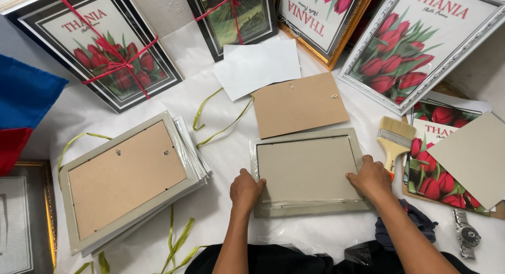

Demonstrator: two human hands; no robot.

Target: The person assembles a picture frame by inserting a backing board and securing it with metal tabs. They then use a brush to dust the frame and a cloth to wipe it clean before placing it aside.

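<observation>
**A:** Which step was in hand, starting closest to the person?

**B:** Both hands lay on a grey picture frame (306,171) set face down on the white-covered desk (231,153), straight in front of the person. The left hand (245,188) pressed its fingertips on the frame's lower left edge; the right hand (371,176) rested on its right edge. They were apart, one to each side, flat on the frame rather than closed round it. A grey card sheet sat inside the frame's opening, so I judged it was being seated into the back.

**A:** What did the next move call for?

**B:** Probably the brown backing board (299,104), which lay just beyond the frame, its far edge over some white paper (256,66). It would need squaring to the opening before being pressed in.

**A:** What else lay near?

**B:** A wristwatch (465,234) at the near right. A paintbrush (393,141) just right of the frame, beside tulip prints (434,176) partly covered by a grey card (473,157).

**A:** Anything holding other things?

**B:** Only frames. To the left, a stack of grey frames (129,182) lay face down, the top one with its brown backing already in, green ribbon (178,241) loose around it. Farthest off, frames holding tulip prints leaned on the wall; one black frame (100,47) was tied with red ribbon.
</observation>
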